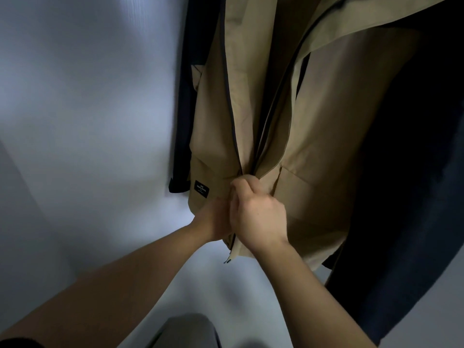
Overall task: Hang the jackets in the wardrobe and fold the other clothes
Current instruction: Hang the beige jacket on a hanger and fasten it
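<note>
A tan jacket point(324, 126) with a dark zipper hangs inside the wardrobe, its front open above and drawn together near the hem. My right hand point(258, 212) grips the fabric at the low end of the zipper, fingers curled round it. My left hand point(213, 219) sits just left of it and holds the left front edge by the hem; its fingers are partly hidden behind the right hand. A small black label point(201, 188) shows on the left front panel. A zipper pull or cord end point(227, 261) dangles below the hem.
A dark navy garment point(411, 187) hangs to the right of the tan jacket, and another dark piece point(182, 116) hangs at its left. The white wardrobe wall point(82, 101) and floor point(226, 292) surround them. Grey trousers on my leg point(185, 332) show at the bottom.
</note>
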Tool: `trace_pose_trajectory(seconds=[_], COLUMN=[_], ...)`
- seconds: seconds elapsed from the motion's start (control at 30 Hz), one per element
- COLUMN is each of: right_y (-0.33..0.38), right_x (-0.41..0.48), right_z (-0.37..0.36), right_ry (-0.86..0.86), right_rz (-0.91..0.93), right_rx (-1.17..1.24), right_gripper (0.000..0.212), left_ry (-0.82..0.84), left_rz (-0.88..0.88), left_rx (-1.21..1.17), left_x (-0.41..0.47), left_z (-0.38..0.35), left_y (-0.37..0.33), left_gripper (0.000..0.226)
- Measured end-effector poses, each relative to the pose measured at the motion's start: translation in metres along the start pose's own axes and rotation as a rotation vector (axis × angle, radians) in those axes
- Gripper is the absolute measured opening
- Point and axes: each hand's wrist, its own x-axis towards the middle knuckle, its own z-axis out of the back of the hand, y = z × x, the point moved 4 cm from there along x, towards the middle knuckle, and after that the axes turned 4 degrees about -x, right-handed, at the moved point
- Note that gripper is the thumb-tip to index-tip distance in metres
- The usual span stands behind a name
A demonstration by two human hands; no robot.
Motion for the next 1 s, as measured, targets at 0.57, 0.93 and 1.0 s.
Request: trace_pose_trajectory(seconds=[0.57,0.93,1.0], right_y=[-0.048,-0.045,-0.045], right_x=[0.001,0.009,0.008], right_z=[-0.042,-0.033,-0.035], right_ry=[0.295,0.279,0.287], right_rz=[-0.377,-0.116,-0.092], right_rx=[0.131,0.269,0.218], right_gripper=[0.032,0.024,0.025], left_ry=[0.089,0.001,-0.062], left_rz=[-0.094,-0.172,-0.196], left_rx=[0.131,0.146,0.156], left_x=[-0.003,0.005,0.012], left_z=[0.001,0.014,0.019], left_y=[-0.003,-0.003,-0.006], left_gripper=[0.024,0.03,0.031])
